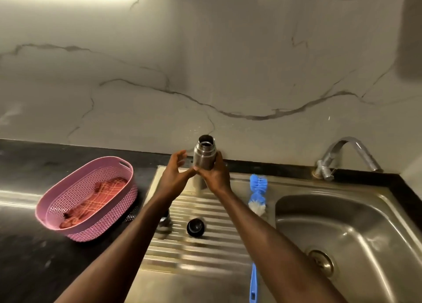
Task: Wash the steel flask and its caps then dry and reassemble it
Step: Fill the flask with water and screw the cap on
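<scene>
The right hand [213, 177] is gripping the open flask [204, 156] upright above the draining board, probably so its mouth can be checked, while the left hand [174, 174] is hovering just beside it with fingers spread and holding nothing. A black cap [195, 227] is lying on the ribbed board below, between the forearms, near the blue brush [257, 194].

A pink woven basket [91, 211] sat on the dark bench [29, 165] at the left, with an orange checked cloth [96, 197] lying inside it. A steel sink [356, 229] with a ribbed draining board [201, 245] lay to its right, a chrome tap [344, 154] behind the basin. The wall [205, 62] behind was pale, dark-veined marble.
</scene>
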